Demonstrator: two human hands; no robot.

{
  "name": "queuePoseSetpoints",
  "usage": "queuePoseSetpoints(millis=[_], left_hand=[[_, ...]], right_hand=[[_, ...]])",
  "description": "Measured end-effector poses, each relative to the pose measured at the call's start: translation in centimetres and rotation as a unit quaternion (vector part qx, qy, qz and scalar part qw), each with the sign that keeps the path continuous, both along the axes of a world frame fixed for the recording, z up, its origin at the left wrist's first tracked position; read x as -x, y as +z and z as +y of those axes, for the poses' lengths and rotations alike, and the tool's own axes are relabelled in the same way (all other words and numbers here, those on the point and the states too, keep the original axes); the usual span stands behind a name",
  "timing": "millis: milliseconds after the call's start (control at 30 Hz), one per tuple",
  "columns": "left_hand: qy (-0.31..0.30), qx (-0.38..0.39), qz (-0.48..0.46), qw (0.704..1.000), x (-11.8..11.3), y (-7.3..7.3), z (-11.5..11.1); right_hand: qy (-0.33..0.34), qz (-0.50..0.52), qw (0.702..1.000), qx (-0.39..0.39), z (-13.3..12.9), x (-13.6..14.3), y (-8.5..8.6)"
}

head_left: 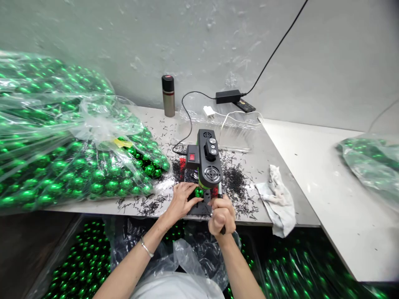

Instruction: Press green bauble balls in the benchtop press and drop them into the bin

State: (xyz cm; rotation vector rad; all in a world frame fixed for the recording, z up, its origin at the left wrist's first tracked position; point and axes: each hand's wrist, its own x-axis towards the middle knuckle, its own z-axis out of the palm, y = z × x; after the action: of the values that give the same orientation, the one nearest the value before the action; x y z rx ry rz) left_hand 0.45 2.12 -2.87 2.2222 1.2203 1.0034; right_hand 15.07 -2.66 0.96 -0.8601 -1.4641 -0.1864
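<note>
A small black bench drill press [204,147] with a red switch stands near the table's front edge. My left hand [183,198] has its thumb and fingers closed round a shiny green ball [198,192] beneath the machine's head. On the machine's right side, my right hand [222,216] is wrapped round its lever handle [223,230]. The head hides the spot where a bit would meet the ball. Black curly shavings [234,182] lie heaped to the right of the base and scattered around it.
A large clear bag of green balls [62,166] fills the left side. Behind the machine are a thermos [168,97], a power adapter [228,96], a white charger [208,111] and cables. A crumpled cloth [277,201] hangs over the front edge. More green balls [79,259] sit below.
</note>
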Motion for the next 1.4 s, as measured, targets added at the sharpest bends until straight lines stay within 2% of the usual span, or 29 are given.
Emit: queuePoseSetpoints(millis=[233, 400, 533, 633, 733, 800, 867, 933, 1000, 1067, 1100, 1167, 1267, 1333, 1400], left_hand=[[0.009, 0.000, -0.004, 1.000, -0.1, -0.1, -0.1], [0.003, -0.009, -0.007, 1.000, -0.1, -0.1, -0.1], [0.001, -0.006, -0.009, 1.000, -0.1, 0.2, 0.2], [-0.005, 0.001, -0.015, 1.000, 0.0, 0.3, -0.3], [-0.019, 0.001, -0.008, 1.000, 0.9, 0.3, -2.0], [-0.037, -0.013, 0.013, 0.999, 2.0, 0.4, -3.4], [-0.049, -0.037, 0.039, 0.997, 3.5, 0.7, -4.2], [-0.012, -0.067, 0.060, 0.996, 5.1, 1.6, -3.9], [0.094, -0.100, 0.082, 0.987, 6.7, 2.9, -2.4], [0.213, -0.118, 0.119, 0.963, 8.1, 4.1, -0.1], [0.251, -0.117, 0.144, 0.950, 8.6, 4.6, 1.1], [0.272, -0.098, 0.189, 0.938, 9.4, 5.4, 3.1], [0.257, -0.075, 0.218, 0.939, 9.8, 6.1, 4.4], [0.259, -0.073, 0.181, 0.946, 9.6, 6.5, 4.2], [0.253, -0.053, 0.097, 0.961, 8.9, 6.9, 3.4]], right_hand=[[0.010, 0.019, 1.000, -0.007, 0.2, 0.0, -1.1], [0.006, -0.077, 0.997, 0.001, 0.3, -0.5, -0.7], [0.012, -0.061, 0.998, 0.012, 0.0, -0.5, 1.4], [0.009, -0.015, 0.999, 0.040, -0.4, -0.3, 4.4], [0.004, 0.024, 0.997, 0.076, -0.5, 0.0, 7.2], [0.005, 0.031, 0.997, 0.066, -0.4, 0.2, 8.0], [0.008, 0.032, 0.999, 0.042, -0.4, 0.4, 7.7], [0.009, 0.034, 0.999, 0.026, -0.3, 0.5, 6.8], [0.008, 0.040, 0.999, 0.020, -0.2, 0.7, 6.0], [0.006, 0.048, 0.999, 0.021, -0.2, 0.8, 5.6], [0.005, 0.052, 0.998, 0.022, -0.2, 0.9, 5.5], [0.004, 0.058, 0.998, 0.021, -0.2, 0.9, 5.6], [0.006, 0.061, 0.998, 0.022, -0.2, 1.0, 5.7], [0.008, 0.062, 0.998, 0.026, -0.2, 0.9, 5.6], [0.008, 0.061, 0.998, 0.026, -0.2, 0.9, 5.4]])
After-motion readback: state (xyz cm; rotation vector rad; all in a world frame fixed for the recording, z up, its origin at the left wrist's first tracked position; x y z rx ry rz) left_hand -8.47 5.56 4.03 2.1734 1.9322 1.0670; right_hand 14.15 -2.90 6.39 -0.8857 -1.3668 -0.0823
